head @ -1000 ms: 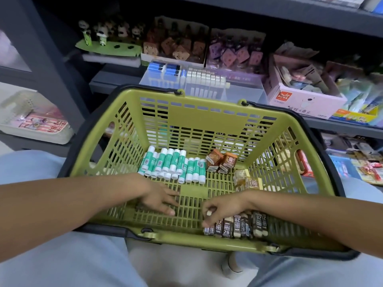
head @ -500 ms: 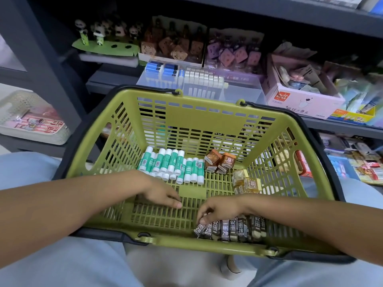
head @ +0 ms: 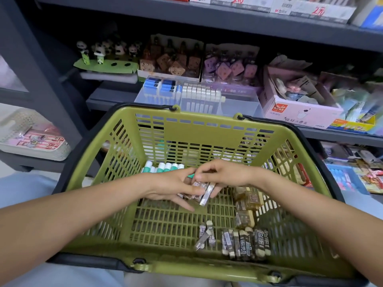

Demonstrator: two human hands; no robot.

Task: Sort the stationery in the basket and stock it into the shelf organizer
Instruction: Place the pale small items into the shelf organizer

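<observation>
Above the basket point(head: 128, 141) centre, both hands have risen from its 6 o'clock edge: left hand point(head: 165, 188) and right hand point(head: 219, 175) together pinch several lead boxes point(head: 202, 191), gathering one sort for the organizer point(head: 238, 100) at 12 o'clock.

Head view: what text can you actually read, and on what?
"2B": dark lead cases on the green basket floor.
"nulo": pink box on the shelf.
"2": red price tags, top shelf edge.
Cases in both hands, other shelf packaging: too blurred.

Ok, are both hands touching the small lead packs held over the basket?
Touching. The head view shows the left hand and right hand pinching the lead packs.
</observation>
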